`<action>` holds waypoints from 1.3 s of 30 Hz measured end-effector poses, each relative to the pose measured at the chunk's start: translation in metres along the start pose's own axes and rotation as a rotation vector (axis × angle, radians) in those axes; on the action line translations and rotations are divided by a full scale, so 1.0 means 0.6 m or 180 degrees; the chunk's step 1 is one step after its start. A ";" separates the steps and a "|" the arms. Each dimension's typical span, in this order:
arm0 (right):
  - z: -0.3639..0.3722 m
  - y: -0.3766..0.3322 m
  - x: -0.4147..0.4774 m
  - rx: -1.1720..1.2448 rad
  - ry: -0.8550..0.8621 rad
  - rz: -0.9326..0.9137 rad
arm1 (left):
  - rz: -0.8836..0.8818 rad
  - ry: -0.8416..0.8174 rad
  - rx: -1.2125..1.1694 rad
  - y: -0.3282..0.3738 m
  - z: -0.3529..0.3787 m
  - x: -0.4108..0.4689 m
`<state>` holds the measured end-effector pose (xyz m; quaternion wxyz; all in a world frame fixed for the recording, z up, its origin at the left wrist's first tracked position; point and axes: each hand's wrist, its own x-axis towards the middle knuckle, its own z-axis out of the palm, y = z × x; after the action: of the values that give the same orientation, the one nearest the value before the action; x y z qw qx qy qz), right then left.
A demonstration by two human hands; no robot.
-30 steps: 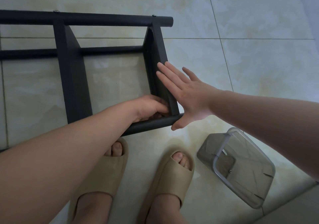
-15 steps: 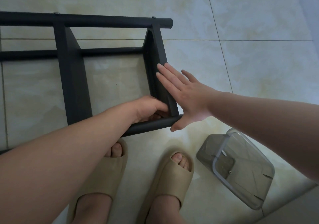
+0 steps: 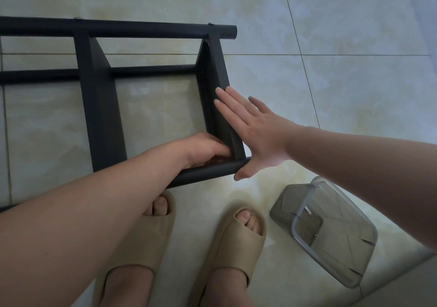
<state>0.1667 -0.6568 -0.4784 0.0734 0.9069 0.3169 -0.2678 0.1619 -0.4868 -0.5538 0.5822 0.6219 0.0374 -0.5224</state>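
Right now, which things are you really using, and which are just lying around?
In the job: black frame; left hand, tucked into its inner corner; right hand, flat against its outer side.
Lying about: clear grey box on the floor tiles; beige slippers on the person's feet.

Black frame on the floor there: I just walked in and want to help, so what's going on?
A person in tan slippers stands over the black metal frame, which lies on the tiled floor. Their right hand rests flat, fingers straight, against the outside of its end panel. Their left hand reaches inside the near corner with fingers curled; what they grip is hidden. A clear container lies tipped beside the feet.
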 end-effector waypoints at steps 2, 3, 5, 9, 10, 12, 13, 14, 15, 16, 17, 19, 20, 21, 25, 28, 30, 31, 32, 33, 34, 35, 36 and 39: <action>0.000 0.000 0.000 -0.0005 0.0010 0.0004 | 0.0069 -0.0028 -0.0014 0.000 0.000 -0.001; 0.000 0.000 0.000 -0.0008 0.0010 0.0002 | 0.0079 -0.0046 -0.0049 0.000 0.000 -0.001; 0.000 0.000 0.000 -0.0013 0.0012 -0.0002 | 0.0069 -0.0097 -0.0198 0.000 0.000 -0.001; 0.000 0.000 0.000 0.0006 0.0015 0.0008 | 0.0054 -0.0188 -0.0399 0.000 0.000 0.001; 0.000 0.000 -0.001 0.0015 0.0015 0.0009 | 0.0052 -0.0199 -0.0427 0.000 -0.001 0.001; 0.000 -0.001 -0.001 0.0027 0.0015 0.0006 | 0.0050 -0.0240 -0.0495 0.000 -0.002 0.001; -0.001 -0.001 -0.001 0.0029 0.0016 0.0006 | 0.0053 -0.0290 -0.0528 0.001 -0.002 0.000; -0.001 -0.001 -0.001 0.0029 0.0018 0.0007 | 0.0053 -0.0351 -0.0542 0.002 -0.001 0.000; -0.001 -0.001 -0.001 0.0028 0.0018 0.0009 | 0.0057 -0.0401 -0.0529 0.003 0.001 -0.001; -0.001 -0.001 -0.001 0.0027 0.0018 0.0012 | 0.0068 -0.0411 -0.0488 0.003 0.002 -0.001; -0.001 -0.001 -0.001 0.0031 0.0015 0.0016 | 0.0081 -0.0377 -0.0433 0.003 0.003 0.000; -0.001 -0.001 0.000 0.0046 0.0005 0.0014 | 0.0115 -0.0247 -0.0256 0.001 0.004 0.001; 0.000 -0.001 0.000 0.0043 0.0004 0.0010 | 0.0140 -0.0201 -0.0133 0.000 0.003 0.001; 0.000 -0.001 0.000 0.0037 0.0005 0.0006 | 0.0164 -0.0167 -0.0012 -0.001 0.002 0.001; -0.001 -0.001 0.000 0.0063 -0.0008 0.0009 | 0.0188 -0.0111 0.0081 -0.004 -0.001 0.004; -0.001 -0.001 0.000 0.0069 -0.0023 0.0013 | 0.0171 -0.0170 -0.0121 -0.004 0.000 0.004; -0.001 -0.002 0.000 0.0065 -0.0027 0.0013 | 0.0167 -0.0198 -0.0225 -0.004 0.000 0.004; -0.001 -0.002 0.000 0.0061 -0.0030 0.0015 | 0.0164 -0.0219 -0.0265 -0.003 0.000 0.004; -0.001 -0.002 0.000 0.0057 -0.0031 0.0015 | 0.0159 -0.0245 -0.0309 -0.003 0.000 0.003; -0.001 -0.002 0.000 0.0055 -0.0029 0.0017 | 0.0155 -0.0279 -0.0362 -0.002 0.000 0.003; -0.001 -0.002 0.000 0.0058 -0.0027 0.0018 | 0.0145 -0.0322 -0.0429 -0.002 0.000 0.003; -0.001 -0.003 -0.001 0.0061 -0.0023 0.0017 | 0.0132 -0.0368 -0.0493 -0.001 0.000 0.001; -0.002 -0.003 -0.001 0.0060 -0.0017 0.0016 | 0.0121 -0.0394 -0.0520 0.000 0.001 0.000; -0.002 -0.003 -0.001 0.0061 -0.0010 0.0014 | 0.0132 -0.0240 -0.0160 0.002 0.003 -0.002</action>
<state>0.1659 -0.6553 -0.4771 0.0658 0.9078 0.3122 -0.2721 0.1612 -0.4878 -0.5521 0.6093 0.5877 0.0157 -0.5322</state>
